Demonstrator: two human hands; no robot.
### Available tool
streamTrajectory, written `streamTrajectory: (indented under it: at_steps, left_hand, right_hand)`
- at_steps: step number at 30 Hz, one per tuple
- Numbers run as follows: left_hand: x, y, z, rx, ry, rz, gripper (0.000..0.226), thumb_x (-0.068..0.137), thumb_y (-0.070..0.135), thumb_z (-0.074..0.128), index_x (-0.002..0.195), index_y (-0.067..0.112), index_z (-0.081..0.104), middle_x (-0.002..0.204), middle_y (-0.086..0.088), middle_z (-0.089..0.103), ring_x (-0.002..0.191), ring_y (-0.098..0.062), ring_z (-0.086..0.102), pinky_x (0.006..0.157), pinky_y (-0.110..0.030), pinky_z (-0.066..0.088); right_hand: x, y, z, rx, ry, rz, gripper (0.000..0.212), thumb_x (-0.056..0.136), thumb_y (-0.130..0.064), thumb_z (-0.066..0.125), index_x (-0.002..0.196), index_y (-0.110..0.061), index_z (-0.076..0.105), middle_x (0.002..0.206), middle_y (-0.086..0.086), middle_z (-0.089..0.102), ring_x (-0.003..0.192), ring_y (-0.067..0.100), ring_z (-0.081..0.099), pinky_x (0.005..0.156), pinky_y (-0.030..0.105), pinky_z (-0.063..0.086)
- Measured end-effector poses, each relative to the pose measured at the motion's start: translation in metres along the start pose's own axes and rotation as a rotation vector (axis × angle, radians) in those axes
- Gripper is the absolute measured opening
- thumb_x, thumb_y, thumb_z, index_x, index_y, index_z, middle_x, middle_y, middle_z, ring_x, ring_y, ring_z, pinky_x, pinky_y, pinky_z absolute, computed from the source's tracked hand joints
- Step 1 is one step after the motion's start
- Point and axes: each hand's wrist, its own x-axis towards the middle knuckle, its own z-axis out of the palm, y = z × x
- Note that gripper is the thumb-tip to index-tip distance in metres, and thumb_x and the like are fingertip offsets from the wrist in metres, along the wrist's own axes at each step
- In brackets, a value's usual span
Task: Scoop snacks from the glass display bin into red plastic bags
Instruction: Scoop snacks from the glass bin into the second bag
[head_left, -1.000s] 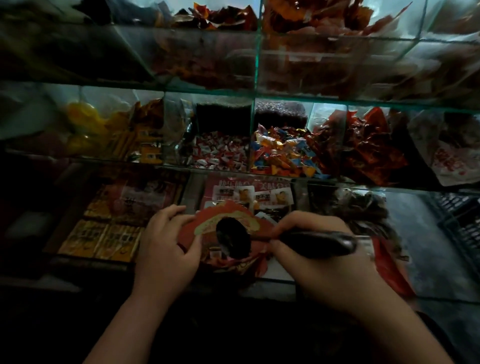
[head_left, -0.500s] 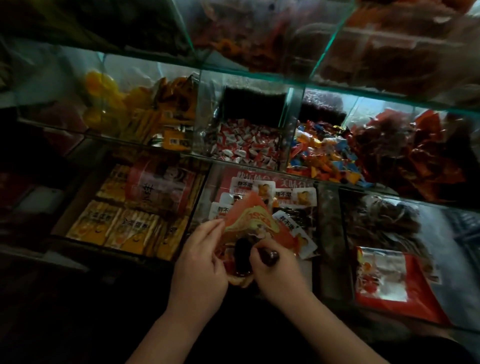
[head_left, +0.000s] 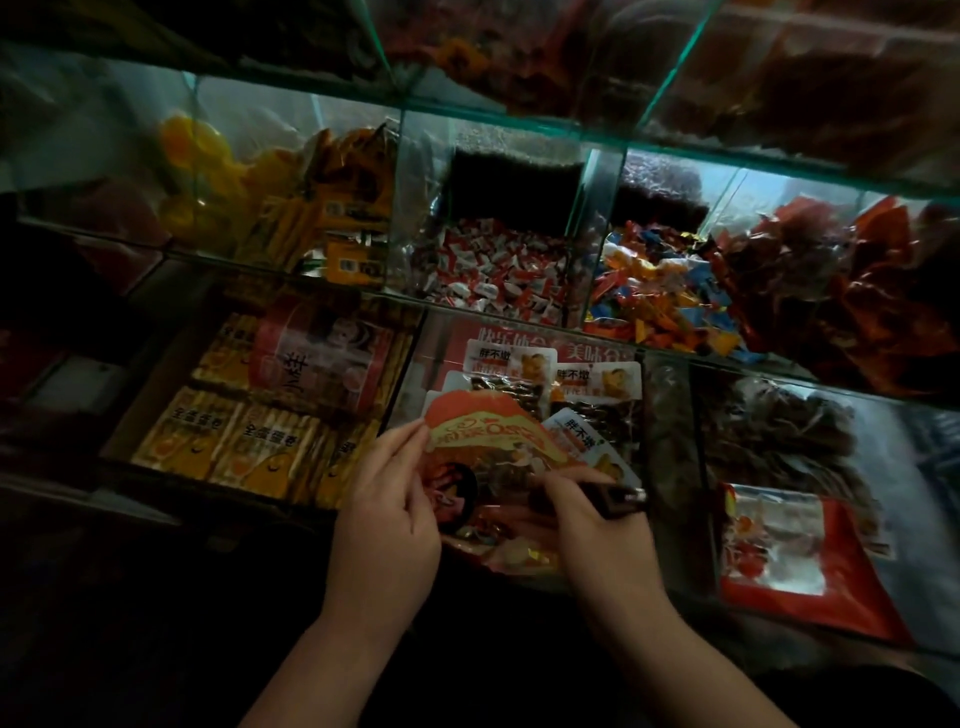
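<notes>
Red bag over front glass bin, pinched at its 9 o'clock edge by left hand to hold mouth open; scoop, gripped in curled right hand at 3 o'clock, likely emptying snacks inside.

The display bin was clear, smooth glass, the red bag glossy plastic, the scoop dark shiny plastic, the candy wrappers crinkled, glossy.

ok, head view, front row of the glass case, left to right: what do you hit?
Yellow flat snack packs → left hand pinching the red printed plastic bag → right hand gripping a black scoop → red-and-clear flat bag lying at the far right.
</notes>
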Motion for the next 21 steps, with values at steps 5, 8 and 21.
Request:
streamTrajectory:
  at_steps: [5,8,21]
  left_hand:
    - [0.0,0.005,-0.004,-0.025,0.005,0.015,0.042,0.102,0.006,0.053,0.141,0.019,0.058,0.136,0.027,0.043,0.13,0.006,0.042,0.108,-0.025,0.043]
    - [-0.001,0.014,-0.007,0.107,0.059,0.09,0.039,0.096,0.006,0.063,0.133,0.015,0.063,0.139,0.013,0.048,0.136,-0.008,0.041,0.12,-0.041,0.033]
    - [0.004,0.042,0.05,0.374,-0.265,0.023,0.067,0.098,0.061,0.046,0.154,0.026,0.037,0.16,0.003,0.033,0.15,-0.018,0.024,0.121,-0.041,0.024]
  right_hand:
    - [-0.01,-0.032,-0.036,0.022,0.049,-0.062,0.026,0.1,-0.014,0.058,0.082,-0.003,0.074,0.079,0.019,0.077,0.075,0.033,0.078,0.063,0.036,0.064]
    - [-0.013,-0.039,-0.057,0.106,0.092,-0.047,0.037,0.1,-0.017,0.058,0.068,-0.012,0.075,0.079,0.023,0.076,0.076,0.04,0.077,0.065,0.039,0.063]
    - [-0.038,-0.06,-0.106,0.239,0.08,-0.146,0.019,0.078,0.006,0.079,0.072,-0.012,0.076,0.074,0.022,0.075,0.076,0.042,0.077,0.064,0.035,0.062]
